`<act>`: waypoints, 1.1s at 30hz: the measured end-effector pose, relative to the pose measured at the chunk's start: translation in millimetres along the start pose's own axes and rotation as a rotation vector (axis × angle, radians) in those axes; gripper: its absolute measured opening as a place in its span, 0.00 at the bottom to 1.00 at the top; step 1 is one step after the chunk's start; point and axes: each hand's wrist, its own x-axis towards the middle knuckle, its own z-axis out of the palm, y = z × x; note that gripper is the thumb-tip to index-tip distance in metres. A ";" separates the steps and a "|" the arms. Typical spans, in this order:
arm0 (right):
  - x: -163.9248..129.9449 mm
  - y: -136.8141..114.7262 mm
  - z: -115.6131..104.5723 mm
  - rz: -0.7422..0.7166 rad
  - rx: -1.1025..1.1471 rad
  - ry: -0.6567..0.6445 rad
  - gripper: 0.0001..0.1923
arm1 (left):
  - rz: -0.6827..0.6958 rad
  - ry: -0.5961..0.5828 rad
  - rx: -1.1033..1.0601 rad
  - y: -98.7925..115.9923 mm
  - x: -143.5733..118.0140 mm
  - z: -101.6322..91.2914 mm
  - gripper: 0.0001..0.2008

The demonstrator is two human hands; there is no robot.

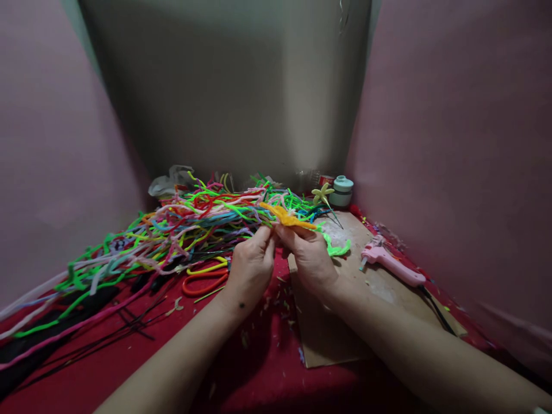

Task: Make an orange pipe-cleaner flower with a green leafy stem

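Both hands meet in the middle of the view, just in front of a heap of coloured pipe cleaners [190,218]. My right hand [311,261] is closed, its thumb and fingers pinching an orange pipe-cleaner flower [285,217] whose petals stick up above the fingers. My left hand [252,261] is closed too, its fingertips pressed against the flower's base, which the fingers hide. Bright green fuzzy pipe cleaner [338,247] shows beyond my right hand; whether it joins the flower I cannot tell.
Scissors [206,283] with red and yellow handles lie left of my left hand. A pink glue gun [394,264] rests on the brown cardboard [328,339] at right. Behind stand a pale yellow flower on a stem [322,194] and a mint-coloured jar [342,191]. Red cloth [254,368] covers the table.
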 end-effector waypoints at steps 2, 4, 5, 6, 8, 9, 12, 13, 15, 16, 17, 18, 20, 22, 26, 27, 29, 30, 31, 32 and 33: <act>0.1 1.1 -1.2 0.002 0.008 -0.043 0.11 | -0.050 0.004 -0.133 2.3 0.7 -2.1 0.10; 0.2 2.4 -2.7 0.000 0.005 -0.093 0.11 | -0.111 -0.001 -0.277 4.8 1.1 -4.1 0.10; 0.3 3.1 -3.4 -0.003 -0.002 -0.108 0.10 | -0.148 -0.011 -0.357 6.1 1.4 -5.0 0.10; 0.6 3.8 -4.1 -0.008 -0.009 -0.114 0.10 | -0.190 -0.025 -0.437 7.5 1.8 -5.8 0.10; 1.3 5.1 -5.0 -0.017 -0.017 -0.104 0.10 | -0.277 -0.052 -0.582 10.5 2.9 -7.0 0.11; 1.7 5.5 -5.3 -0.011 -0.014 -0.098 0.11 | -0.322 -0.064 -0.637 12.0 3.5 -7.4 0.11; 2.3 6.2 -4.9 0.042 0.035 -0.131 0.14 | -0.443 -0.093 -0.761 15.4 5.0 -8.1 0.13; 2.4 6.2 -4.5 0.062 0.062 -0.145 0.15 | -0.472 -0.109 -0.804 15.9 5.2 -8.2 0.14; 2.6 6.5 -3.7 0.082 0.122 -0.152 0.13 | -0.520 -0.143 -0.897 16.3 5.3 -8.1 0.15; 3.0 6.9 -3.5 0.081 0.151 -0.147 0.12 | -0.538 -0.160 -0.950 16.2 5.2 -8.1 0.15; 3.5 7.4 -3.6 0.079 0.174 -0.142 0.11 | -0.554 -0.175 -1.004 16.1 5.1 -8.2 0.14; 4.3 8.0 -3.9 0.078 0.188 -0.139 0.11 | -0.569 -0.187 -1.056 16.0 5.0 -8.3 0.13; 6.2 8.8 -5.5 0.077 0.189 -0.149 0.11 | -0.595 -0.217 -1.154 15.3 5.2 -9.3 0.11; 8.4 8.5 -7.6 0.088 0.165 -0.168 0.09 | -0.614 -0.258 -1.244 13.3 5.8 -10.9 0.08; 11.2 4.7 -11.3 0.108 0.143 -0.262 0.10 | -0.631 -0.370 -1.337 4.1 8.1 -15.1 0.06; 11.3 3.5 -11.8 0.108 0.140 -0.291 0.11 | -0.623 -0.402 -1.340 1.3 8.7 -16.0 0.06; 10.8 1.2 -12.2 0.087 0.113 -0.324 0.11 | -0.587 -0.458 -1.331 -3.3 9.7 -17.5 0.07; 10.3 0.2 -12.1 0.066 0.087 -0.322 0.10 | -0.567 -0.477 -1.316 -4.8 10.1 -18.1 0.07; 9.5 -0.6 -11.7 0.043 0.057 -0.313 0.10 | -0.546 -0.486 -1.295 -5.6 10.5 -18.5 0.08; 8.6 -1.1 -11.3 0.027 0.024 -0.305 0.10 | -0.525 -0.483 -1.264 -5.7 10.9 -18.9 0.08; 7.6 -1.4 -10.8 0.016 -0.008 -0.301 0.12 | -0.502 -0.468 -1.224 -5.5 11.2 -19.1 0.08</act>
